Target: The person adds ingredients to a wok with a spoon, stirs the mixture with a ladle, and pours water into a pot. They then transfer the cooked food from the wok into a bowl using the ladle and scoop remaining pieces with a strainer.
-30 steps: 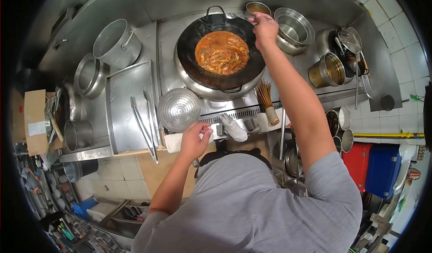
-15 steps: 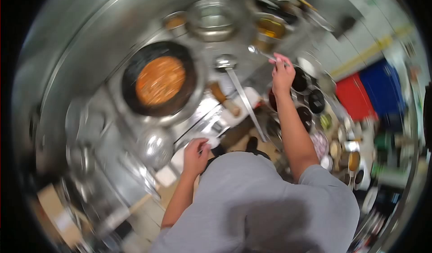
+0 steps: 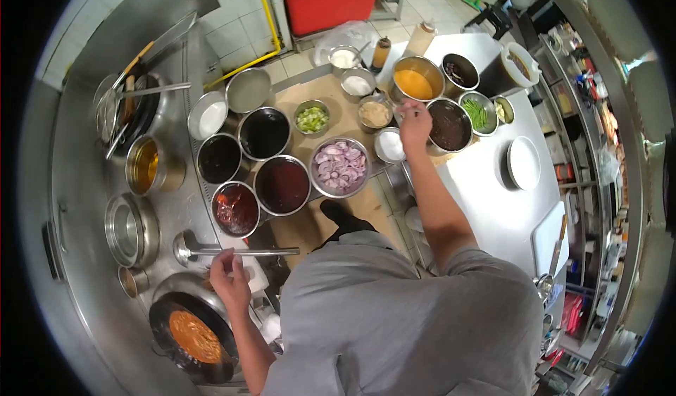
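Note:
My right hand [image 3: 415, 125] is reached out over the right counter, its fingers pinched on a slim spoon that is mostly hidden by the hand. It is between a bowl of beige powder [image 3: 374, 113], a pot of orange sauce [image 3: 415, 79] and a pot of dark ground spice [image 3: 451, 125]. A bowl of white powder [image 3: 389, 145] sits just below the wrist. My left hand [image 3: 231, 287] has loosely bent fingers held apart, and overlaps the handle of a steel ladle [image 3: 267, 252]. Close by, a black wok [image 3: 169, 311] holds orange-red sauce [image 3: 193, 336].
Pots of dark liquid [image 3: 265, 133], a pot of red oil [image 3: 234, 209] and sliced red onions [image 3: 341, 167] stand ahead. Chopped green onions [image 3: 312, 118] are beyond. Strainers [image 3: 113, 111] and a pot of yellow oil [image 3: 146, 167] are left. White plates [image 3: 523, 164] and a knife [image 3: 558, 244] lie right.
The view has swung right, from the wok toward the ingredient counter. My right hand, with the spoon, has moved over the powder and spice bowls. My left hand now overlaps the ladle's handle.

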Available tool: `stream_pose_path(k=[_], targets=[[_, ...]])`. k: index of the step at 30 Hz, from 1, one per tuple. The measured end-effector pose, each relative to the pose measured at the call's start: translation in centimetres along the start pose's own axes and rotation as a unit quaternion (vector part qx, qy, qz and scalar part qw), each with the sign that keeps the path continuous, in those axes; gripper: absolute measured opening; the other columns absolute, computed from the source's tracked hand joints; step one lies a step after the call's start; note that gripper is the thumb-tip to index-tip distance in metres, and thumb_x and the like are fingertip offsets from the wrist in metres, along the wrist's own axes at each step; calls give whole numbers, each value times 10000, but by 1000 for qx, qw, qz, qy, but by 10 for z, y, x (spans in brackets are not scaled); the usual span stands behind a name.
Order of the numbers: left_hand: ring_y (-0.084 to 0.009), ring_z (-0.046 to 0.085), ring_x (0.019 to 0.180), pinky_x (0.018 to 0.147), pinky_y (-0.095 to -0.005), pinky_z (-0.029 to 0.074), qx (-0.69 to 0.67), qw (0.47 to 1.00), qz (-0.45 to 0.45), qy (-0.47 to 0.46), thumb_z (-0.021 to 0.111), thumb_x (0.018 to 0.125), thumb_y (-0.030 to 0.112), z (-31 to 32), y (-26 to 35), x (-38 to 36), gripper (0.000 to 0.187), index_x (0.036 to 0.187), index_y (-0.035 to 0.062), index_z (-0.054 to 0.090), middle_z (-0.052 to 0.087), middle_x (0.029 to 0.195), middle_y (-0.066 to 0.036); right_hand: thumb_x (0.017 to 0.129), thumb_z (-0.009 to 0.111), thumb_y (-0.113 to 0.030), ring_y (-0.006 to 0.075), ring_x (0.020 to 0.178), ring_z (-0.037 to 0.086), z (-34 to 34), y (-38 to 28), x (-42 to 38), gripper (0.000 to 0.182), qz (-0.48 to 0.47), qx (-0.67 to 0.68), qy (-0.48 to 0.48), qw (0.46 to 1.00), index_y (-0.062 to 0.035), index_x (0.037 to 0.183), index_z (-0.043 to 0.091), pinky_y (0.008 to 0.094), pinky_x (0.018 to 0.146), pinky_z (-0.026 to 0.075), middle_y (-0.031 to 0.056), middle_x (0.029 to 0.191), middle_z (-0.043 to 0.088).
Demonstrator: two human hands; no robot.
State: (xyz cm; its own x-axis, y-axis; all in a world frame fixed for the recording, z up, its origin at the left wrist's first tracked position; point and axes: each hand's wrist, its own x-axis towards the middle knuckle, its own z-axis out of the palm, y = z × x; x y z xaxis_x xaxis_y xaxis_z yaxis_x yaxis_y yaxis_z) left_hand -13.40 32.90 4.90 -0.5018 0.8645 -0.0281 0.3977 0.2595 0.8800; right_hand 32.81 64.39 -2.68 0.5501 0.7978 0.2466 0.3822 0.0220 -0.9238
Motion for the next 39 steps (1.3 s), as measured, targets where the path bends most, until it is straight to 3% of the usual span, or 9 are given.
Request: stream_pose_path(k=[2,5,14,22,27,31,34,36,39], targets=[[-137,631,811,772,-310,531,54,998,16,-19,709,969,61,25,40,24,197,1152,-12,705,708,953,-69,1033,637,-82,154,829,705,12,31,-14,148,41,100,-62,992,2,1102,737,290,786,540,105,898,767],[-154,644,814,791,-309,529,68,993,83,-55,722,972,70,61,58,45,172,1126,-5,713,711,930,-79,1046,625,-83,131,837,694,22,34,-16,162,54,73,-50,995,22,1114,728,284,795,539,83,902,759],[-194,681,824,790,-328,542,91,987,38,-127,728,968,57,105,68,46,164,1119,-3,714,716,906,-104,1054,602,-51,132,898,698,84,58,14,165,82,196,-72,975,29,1145,714,264,835,532,77,965,735],[-179,679,804,774,-323,544,104,988,8,-111,744,965,67,104,78,41,184,1133,-3,717,719,906,-99,1044,609,-89,160,838,701,144,91,43,173,83,80,-97,989,28,1097,725,303,797,542,98,912,756],[-176,678,810,774,-323,546,112,989,-2,-100,747,966,72,102,74,35,194,1142,-3,719,722,920,-99,1047,618,-61,163,837,714,140,81,42,150,211,174,-83,958,11,1081,745,292,812,545,80,905,747],[-184,684,824,779,-330,549,114,988,4,-101,750,962,72,101,77,33,192,1137,-2,721,728,932,-103,1042,616,-80,174,851,721,140,88,43,156,192,200,-40,960,5,1093,737,309,771,536,95,937,764],[-186,682,830,782,-335,550,112,989,13,-98,743,958,62,101,76,33,183,1128,-2,724,726,925,-105,1031,621,-54,173,861,724,129,82,39,133,298,282,-7,912,5,1093,723,295,788,528,85,960,762],[-176,672,835,795,-326,542,108,989,22,-95,740,963,71,97,74,32,180,1126,-3,724,720,930,-96,1062,613,-144,66,555,485,128,78,33,136,306,325,27,894,-88,1148,703,254,472,354,101,948,785],[-166,657,838,810,-320,533,99,990,9,-105,725,967,60,90,72,27,174,1127,-8,721,712,949,-89,1051,620,-152,77,558,503,122,65,28,125,309,365,36,878,-101,1135,699,260,475,375,111,966,786]])
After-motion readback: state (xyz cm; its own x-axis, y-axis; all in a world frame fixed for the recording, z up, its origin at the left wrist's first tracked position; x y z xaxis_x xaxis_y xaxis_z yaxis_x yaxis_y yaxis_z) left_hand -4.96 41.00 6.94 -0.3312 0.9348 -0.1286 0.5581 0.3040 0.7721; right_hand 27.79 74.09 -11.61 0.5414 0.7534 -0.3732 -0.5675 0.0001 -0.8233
